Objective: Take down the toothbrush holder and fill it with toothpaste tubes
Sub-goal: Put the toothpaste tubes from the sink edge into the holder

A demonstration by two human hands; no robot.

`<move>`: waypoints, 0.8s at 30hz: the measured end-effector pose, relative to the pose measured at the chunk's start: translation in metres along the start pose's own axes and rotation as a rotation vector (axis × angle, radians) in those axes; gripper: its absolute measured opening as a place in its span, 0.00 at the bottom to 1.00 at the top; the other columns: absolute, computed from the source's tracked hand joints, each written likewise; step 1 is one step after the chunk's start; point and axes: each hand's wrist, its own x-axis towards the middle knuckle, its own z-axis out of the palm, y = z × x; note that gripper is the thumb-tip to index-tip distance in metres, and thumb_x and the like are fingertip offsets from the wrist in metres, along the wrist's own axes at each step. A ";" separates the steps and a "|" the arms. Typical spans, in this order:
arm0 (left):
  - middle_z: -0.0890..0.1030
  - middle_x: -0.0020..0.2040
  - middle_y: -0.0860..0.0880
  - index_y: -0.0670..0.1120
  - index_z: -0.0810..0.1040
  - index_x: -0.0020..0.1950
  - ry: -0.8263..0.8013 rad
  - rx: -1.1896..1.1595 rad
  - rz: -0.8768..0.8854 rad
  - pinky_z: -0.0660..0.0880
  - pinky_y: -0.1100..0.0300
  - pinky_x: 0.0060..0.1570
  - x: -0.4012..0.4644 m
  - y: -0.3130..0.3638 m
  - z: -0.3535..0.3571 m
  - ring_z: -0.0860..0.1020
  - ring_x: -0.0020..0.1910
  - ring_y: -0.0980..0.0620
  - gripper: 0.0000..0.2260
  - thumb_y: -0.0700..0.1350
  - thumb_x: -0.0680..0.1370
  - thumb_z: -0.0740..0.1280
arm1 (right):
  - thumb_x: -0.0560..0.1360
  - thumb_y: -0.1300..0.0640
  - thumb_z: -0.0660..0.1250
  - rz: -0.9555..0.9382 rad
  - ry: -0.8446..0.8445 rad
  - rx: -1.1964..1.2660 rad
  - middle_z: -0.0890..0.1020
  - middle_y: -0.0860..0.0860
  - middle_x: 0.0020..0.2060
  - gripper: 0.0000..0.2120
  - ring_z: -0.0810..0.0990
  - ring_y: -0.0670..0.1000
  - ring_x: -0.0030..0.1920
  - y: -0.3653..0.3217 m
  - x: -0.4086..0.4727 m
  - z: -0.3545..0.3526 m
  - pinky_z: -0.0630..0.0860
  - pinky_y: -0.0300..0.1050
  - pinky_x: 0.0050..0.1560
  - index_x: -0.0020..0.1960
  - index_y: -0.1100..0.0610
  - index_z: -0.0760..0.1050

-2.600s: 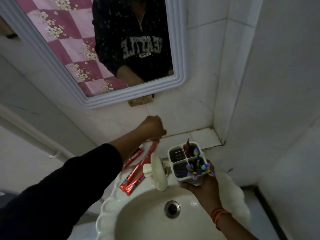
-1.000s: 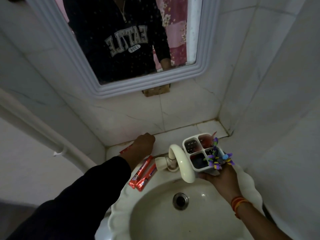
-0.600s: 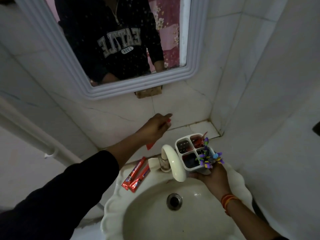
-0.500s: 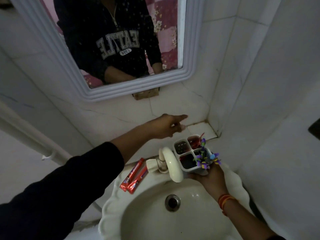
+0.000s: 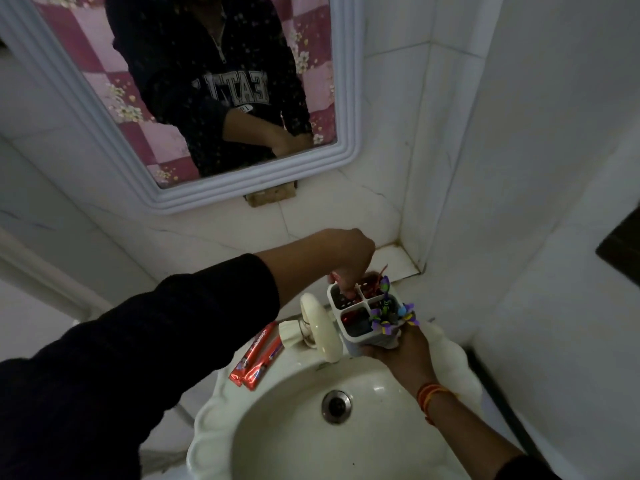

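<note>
Toothbrush holder [image 5: 367, 317] sits in your right hand [image 5: 405, 355], gripped from below, fingers wrapped round its base, held over the back rim of the sink [image 5: 214, 420], just right of the tap [image 5: 320, 327]. White, four compartments, roughly upright.

Your left hand [image 5: 346, 258] is directly above the holder's far-left compartment, fingertips pinched narrow and pointing down into it. Something red shows at the fingertips, looks like a toothpaste tube [image 5: 341, 282] going in, but the hand covers most of it; can't confirm the fingers are actually closed on it.

Far-right compartment, just right of your left fingertips: red tube end [image 5: 375, 280] sticking up. Near-left compartment has red inside too, too dark to tell what. Near-right corner, right above your right thumb side: a purple-and-green decoration [image 5: 389, 315] on the rim.

Further out, left of the tap and under your left forearm: two more red toothpaste tubes [image 5: 256, 358] lying side by side, touching, on the sink rim, well apart from the holder.

Red-orange thread [image 5: 431, 396] round your right wrist. Left arm in a dark sleeve [image 5: 138, 358].

Beyond your left hand: tiled ledge in the corner [image 5: 394, 261], and above it the mirror [image 5: 214, 98], white frame.
</note>
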 end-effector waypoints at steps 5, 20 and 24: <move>0.88 0.39 0.46 0.40 0.86 0.51 -0.056 -0.252 -0.029 0.84 0.60 0.42 0.004 0.001 0.023 0.82 0.28 0.56 0.08 0.42 0.74 0.74 | 0.77 0.69 0.69 -0.053 -0.008 0.345 0.87 0.57 0.51 0.15 0.86 0.61 0.53 0.002 0.006 0.000 0.85 0.56 0.37 0.62 0.59 0.77; 0.80 0.65 0.41 0.38 0.78 0.67 0.056 -0.448 -0.430 0.76 0.55 0.59 -0.020 -0.113 0.134 0.79 0.63 0.42 0.17 0.42 0.80 0.66 | 0.50 0.42 0.84 -0.055 0.026 0.173 0.87 0.46 0.51 0.42 0.81 0.30 0.52 0.019 0.017 0.006 0.73 0.20 0.48 0.60 0.56 0.80; 0.78 0.65 0.38 0.39 0.72 0.69 0.041 -0.451 -0.547 0.76 0.55 0.56 -0.022 -0.126 0.186 0.79 0.62 0.40 0.22 0.40 0.76 0.70 | 0.52 0.46 0.87 -0.061 -0.002 0.152 0.86 0.46 0.54 0.43 0.81 0.32 0.55 0.024 0.018 0.007 0.74 0.22 0.51 0.63 0.56 0.79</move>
